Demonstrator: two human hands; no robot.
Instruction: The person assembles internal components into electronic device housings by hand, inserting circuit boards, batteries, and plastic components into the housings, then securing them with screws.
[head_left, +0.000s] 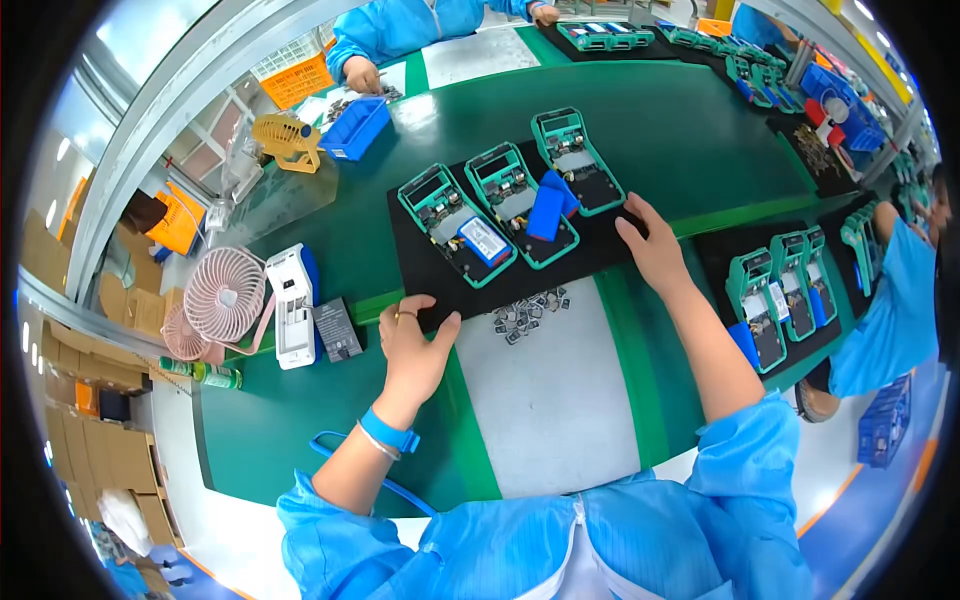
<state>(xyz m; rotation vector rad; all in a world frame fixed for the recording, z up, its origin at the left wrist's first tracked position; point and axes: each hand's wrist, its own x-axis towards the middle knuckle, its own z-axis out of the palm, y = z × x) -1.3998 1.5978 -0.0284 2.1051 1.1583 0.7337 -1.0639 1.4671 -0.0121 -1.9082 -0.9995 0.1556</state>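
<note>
A black mat (415, 262) lies on the green bench and carries three open teal device casings. The left casing (455, 224) holds a blue-and-white battery, the middle casing (518, 203) holds a blue battery (546, 212), and the right casing (577, 160) lies furthest away. My left hand (412, 345) grips the mat's near left corner, thumb on top. My right hand (652, 245) presses on the mat's right edge. A heap of small metal parts (527, 310) lies just in front of the mat on a white sheet (550, 400).
To the left stand a pink desk fan (222, 292), a white device (293, 304), a small dark pack (338, 329) and a yellow fan (287, 140). A blue bin (355, 128) sits far left. Other black mats with teal casings (785, 290) lie right, beside people in blue coats.
</note>
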